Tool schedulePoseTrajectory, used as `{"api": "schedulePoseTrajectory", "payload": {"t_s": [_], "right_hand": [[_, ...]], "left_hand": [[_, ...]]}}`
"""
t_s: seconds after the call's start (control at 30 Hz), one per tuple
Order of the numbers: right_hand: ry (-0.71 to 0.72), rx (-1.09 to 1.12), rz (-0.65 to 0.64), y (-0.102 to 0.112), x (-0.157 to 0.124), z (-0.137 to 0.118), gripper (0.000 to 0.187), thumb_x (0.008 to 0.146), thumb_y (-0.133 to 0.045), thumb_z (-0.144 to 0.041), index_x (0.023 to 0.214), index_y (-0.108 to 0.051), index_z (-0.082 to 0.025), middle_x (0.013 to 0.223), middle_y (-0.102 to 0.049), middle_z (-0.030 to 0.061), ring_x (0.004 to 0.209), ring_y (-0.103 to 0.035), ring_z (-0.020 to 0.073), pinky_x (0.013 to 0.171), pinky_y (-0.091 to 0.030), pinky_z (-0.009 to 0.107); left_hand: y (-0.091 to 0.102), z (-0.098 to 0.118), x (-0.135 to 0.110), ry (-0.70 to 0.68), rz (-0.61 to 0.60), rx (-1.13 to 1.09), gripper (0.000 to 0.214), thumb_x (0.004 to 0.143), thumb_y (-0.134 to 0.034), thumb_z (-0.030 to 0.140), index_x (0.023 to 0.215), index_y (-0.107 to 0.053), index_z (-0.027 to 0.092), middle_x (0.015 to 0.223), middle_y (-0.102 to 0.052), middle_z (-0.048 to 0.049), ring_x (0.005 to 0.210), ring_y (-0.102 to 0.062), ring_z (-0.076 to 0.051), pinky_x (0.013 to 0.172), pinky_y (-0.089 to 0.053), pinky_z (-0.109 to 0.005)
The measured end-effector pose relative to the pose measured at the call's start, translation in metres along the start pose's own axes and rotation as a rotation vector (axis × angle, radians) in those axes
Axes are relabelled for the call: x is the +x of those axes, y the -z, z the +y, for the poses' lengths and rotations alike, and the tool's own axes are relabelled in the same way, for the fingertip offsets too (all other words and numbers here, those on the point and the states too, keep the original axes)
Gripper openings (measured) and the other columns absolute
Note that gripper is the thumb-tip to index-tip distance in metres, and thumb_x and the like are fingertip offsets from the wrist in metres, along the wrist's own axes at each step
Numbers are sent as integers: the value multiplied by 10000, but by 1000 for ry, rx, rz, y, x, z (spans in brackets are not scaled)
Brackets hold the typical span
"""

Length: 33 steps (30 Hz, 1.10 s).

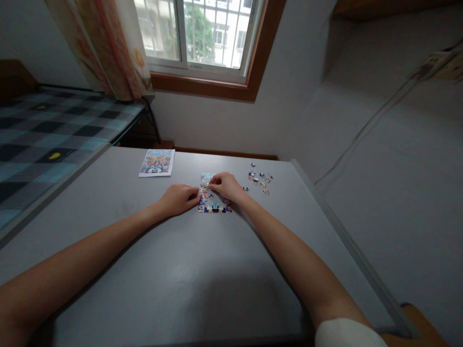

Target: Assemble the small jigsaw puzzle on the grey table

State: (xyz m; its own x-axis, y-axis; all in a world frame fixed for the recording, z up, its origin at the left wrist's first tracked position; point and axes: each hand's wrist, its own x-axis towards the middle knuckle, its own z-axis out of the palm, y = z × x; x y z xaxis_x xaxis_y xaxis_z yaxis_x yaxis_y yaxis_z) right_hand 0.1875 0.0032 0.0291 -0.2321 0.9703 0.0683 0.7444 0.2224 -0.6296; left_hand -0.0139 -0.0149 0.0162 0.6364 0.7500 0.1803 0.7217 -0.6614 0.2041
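A partly assembled jigsaw puzzle [215, 209] lies flat on the grey table, its colourful border put together around a gap in the middle. Over its upper part is my right hand [226, 184], thumb and fingertips pinched on a small puzzle piece that they mostly cover. My left hand [183, 197] rests on the table with curled fingers, their tips against the puzzle's left edge. Whether anything is inside those fingers is hidden. To the right of my right hand, several loose puzzle pieces [262, 184] are scattered.
A printed picture sheet [157, 163] lies at the table's [162, 274] back left. Beyond the left edge stands a bed with a checked cover [72, 130]. A window [213, 33] and a flowered curtain [104, 48] are behind; a wall with a hanging cable [365, 127] bounds the right.
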Motion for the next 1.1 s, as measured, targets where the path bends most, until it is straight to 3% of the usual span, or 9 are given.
{"api": "schedulePoseTrajectory", "payload": {"t_s": [0.23, 0.5, 0.6, 0.8, 1.1], "right_hand": [[23, -67, 31, -9, 0, 3, 71, 780, -733, -221, 805, -756, -159, 765, -724, 46, 695, -616, 129, 643, -419, 221], [11, -87, 58, 13, 1, 3, 78, 783, -686, -152, 812, -758, -151, 797, -728, 61, 707, -615, 135, 675, -436, 230], [8, -103, 57, 17, 2, 5, 81, 774, -693, -152, 819, -760, -158, 796, -726, 55, 711, -619, 134, 676, -435, 229], [-5, -114, 7, 14, 0, 3, 70, 765, -698, -152, 795, -759, -168, 784, -722, 46, 722, -624, 137, 681, -440, 223], [-1, -148, -13, 7, 0, 4, 68, 767, -695, -177, 789, -759, -178, 780, -720, 43, 707, -621, 142, 661, -432, 229]], "left_hand": [[-2, -2, 0, 2, 8, 15, 387, 925, -417, 420, 673, -604, 194, 606, -636, -34, 545, -536, -145, 553, -267, -269], [-1, -1, 0, 2, -12, 10, 386, 930, -411, 420, 677, -594, 192, 618, -639, -35, 554, -544, -149, 553, -275, -265], [-1, -1, -1, 23, -18, -1, 348, 930, -420, 427, 784, -636, 198, 646, -657, -26, 574, -571, -155, 563, -295, -257], [-4, -3, -1, 41, -7, -12, 411, 935, -428, 442, 1246, -596, 232, 635, -662, 11, 605, -616, -165, 592, -345, -242], [-1, 0, 1, 35, -39, 63, 436, 943, -404, 439, 1279, -637, 288, 725, -717, -53, 634, -641, -187, 582, -345, -248]]}}
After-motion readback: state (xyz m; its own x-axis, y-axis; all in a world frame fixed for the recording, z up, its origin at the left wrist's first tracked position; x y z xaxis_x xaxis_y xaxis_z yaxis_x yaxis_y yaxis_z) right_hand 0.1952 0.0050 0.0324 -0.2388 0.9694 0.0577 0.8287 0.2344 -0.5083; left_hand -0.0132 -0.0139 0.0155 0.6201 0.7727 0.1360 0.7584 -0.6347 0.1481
